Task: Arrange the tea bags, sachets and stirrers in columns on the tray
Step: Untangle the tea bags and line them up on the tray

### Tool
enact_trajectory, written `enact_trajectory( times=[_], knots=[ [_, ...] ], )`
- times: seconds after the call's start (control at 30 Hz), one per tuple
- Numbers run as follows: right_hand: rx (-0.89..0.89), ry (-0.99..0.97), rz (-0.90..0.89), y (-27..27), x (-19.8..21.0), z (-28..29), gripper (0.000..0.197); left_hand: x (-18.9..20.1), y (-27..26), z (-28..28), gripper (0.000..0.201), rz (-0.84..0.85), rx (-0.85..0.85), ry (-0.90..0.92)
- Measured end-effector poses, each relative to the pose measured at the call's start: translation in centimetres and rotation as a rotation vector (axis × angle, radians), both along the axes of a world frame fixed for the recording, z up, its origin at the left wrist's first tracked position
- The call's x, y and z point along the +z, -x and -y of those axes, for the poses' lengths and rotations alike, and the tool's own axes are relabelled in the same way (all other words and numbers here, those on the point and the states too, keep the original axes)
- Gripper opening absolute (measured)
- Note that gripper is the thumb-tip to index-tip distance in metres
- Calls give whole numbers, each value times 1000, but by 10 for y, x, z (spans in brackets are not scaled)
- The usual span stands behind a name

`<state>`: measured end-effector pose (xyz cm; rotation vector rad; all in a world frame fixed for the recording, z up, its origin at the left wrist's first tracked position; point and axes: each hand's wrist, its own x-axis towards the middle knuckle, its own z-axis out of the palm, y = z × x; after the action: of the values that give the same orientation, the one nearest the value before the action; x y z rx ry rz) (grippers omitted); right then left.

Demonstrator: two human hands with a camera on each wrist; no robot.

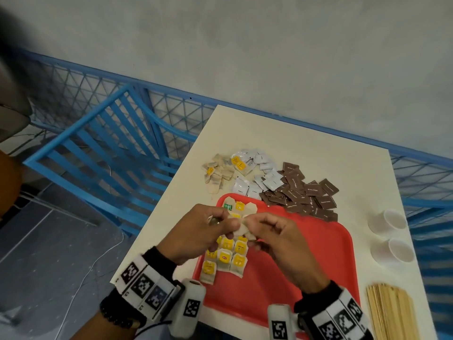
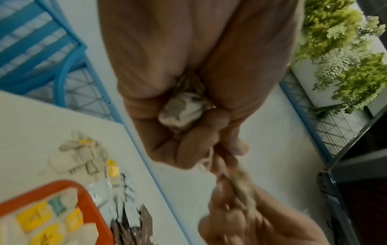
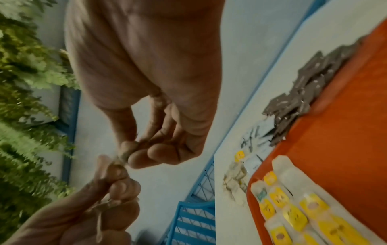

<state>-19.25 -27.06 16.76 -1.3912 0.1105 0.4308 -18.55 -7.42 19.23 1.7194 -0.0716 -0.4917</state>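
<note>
A red tray (image 1: 306,253) lies on the cream table (image 1: 318,153). Yellow-tagged tea bags (image 1: 226,256) lie in columns along its left side. Both hands hover above them. My left hand (image 1: 226,225) is curled round a bunched tea bag (image 2: 182,114), seen in its palm in the left wrist view. My right hand (image 1: 253,228) pinches a tea bag (image 1: 241,230) that spans the gap between the two hands. Thin strings (image 3: 100,215) trail from the left hand (image 3: 113,187) in the right wrist view, where the right hand (image 3: 127,155) pinches paper at its fingertips.
Beyond the tray lie a heap of loose tea bags (image 1: 218,173), white sachets (image 1: 262,173) and brown sachets (image 1: 304,192). Two white paper cups (image 1: 389,219) stand at the right edge, wooden stirrers (image 1: 389,312) at the near right. A blue chair (image 1: 105,148) stands left of the table.
</note>
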Motion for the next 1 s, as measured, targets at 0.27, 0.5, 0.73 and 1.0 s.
enact_trajectory(
  times=[0.27,0.5,0.73,1.0],
  knots=[
    [80,654,719,14,-8,-7,36,0,-2,-12,34,-135,15,9],
    [-29,609,637,9,-20,-24,16,-4,3,-7,37,-155,116,102],
    [-42,216,264,6,-23,-22,9,-37,7,-3,20,-116,178,108],
    [214,670,-78,25,-117,-23,36,-139,34,-33,29,62,63,-557]
  ],
)
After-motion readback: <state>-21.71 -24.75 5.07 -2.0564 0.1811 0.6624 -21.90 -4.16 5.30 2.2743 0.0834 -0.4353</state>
